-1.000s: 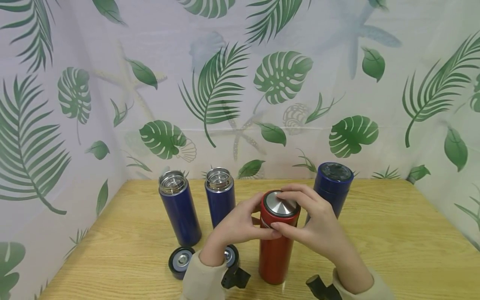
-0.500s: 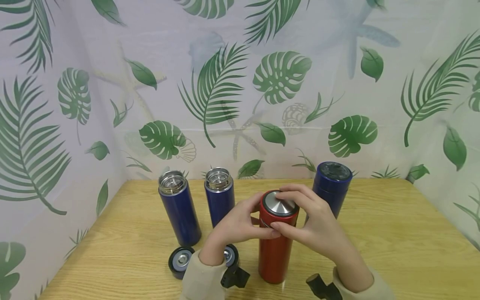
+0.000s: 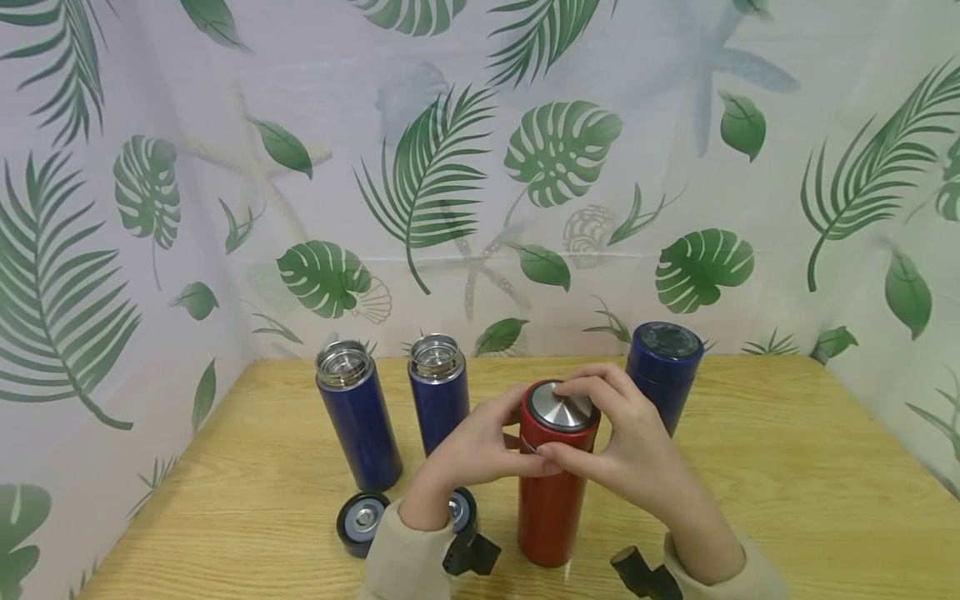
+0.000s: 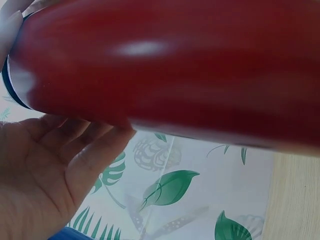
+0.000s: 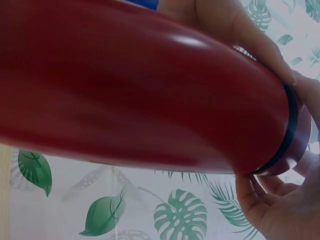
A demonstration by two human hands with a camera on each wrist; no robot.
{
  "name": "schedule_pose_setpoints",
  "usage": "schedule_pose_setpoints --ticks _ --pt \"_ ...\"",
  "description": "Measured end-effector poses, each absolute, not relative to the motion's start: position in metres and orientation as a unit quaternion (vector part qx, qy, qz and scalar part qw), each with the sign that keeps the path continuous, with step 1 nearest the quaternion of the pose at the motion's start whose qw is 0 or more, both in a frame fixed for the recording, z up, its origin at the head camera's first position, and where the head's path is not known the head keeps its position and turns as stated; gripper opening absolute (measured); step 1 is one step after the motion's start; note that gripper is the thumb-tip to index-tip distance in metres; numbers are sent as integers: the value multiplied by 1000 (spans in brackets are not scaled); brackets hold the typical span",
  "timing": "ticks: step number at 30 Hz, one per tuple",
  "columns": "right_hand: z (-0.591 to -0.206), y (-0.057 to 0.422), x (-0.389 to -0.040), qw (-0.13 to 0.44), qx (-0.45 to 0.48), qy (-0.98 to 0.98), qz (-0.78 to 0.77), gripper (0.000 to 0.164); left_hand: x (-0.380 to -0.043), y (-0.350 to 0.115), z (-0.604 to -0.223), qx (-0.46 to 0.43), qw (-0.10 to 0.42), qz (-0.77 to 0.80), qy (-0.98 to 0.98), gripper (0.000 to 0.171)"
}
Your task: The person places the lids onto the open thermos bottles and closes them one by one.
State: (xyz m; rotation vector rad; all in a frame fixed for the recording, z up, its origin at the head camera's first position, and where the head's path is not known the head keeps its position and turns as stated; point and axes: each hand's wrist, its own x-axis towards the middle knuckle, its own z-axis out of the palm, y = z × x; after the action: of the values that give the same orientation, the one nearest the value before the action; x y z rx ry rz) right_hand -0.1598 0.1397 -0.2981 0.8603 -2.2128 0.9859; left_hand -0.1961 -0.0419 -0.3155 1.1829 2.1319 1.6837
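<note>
Grips a red bottle (image 3: 551, 517) near its top with the left hand (image 3: 480, 440), with the thumb lying across the front and the fingers bent round the far side. Clasps the same bottle at its silver-topped lid (image 3: 558, 412) with the right hand (image 3: 633, 429), with a fingertip resting on the metal disc and the thumb against the front. Holds it upright on the wooden table (image 3: 795, 475), nearer than a capped blue bottle (image 3: 666, 383) to the right. Has two uncapped blue bottles (image 3: 363, 437) standing to the left, and two loose lids (image 3: 362, 523) lying near them, one just beside the left sleeve (image 3: 408, 554), one partly hidden behind it. Faces a leaf-printed cloth (image 3: 465, 58) beyond the table.
</note>
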Motion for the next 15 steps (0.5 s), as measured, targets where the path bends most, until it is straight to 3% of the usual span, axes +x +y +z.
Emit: schedule_pose_setpoints --ticks 7,15 --pt "-299 136 -157 284 298 -834 368 47 -185 -44 -301 394 91 562 722 53" --pt "-300 141 -162 255 342 -815 392 43 -199 -43 -320 394 87 561 723 57"
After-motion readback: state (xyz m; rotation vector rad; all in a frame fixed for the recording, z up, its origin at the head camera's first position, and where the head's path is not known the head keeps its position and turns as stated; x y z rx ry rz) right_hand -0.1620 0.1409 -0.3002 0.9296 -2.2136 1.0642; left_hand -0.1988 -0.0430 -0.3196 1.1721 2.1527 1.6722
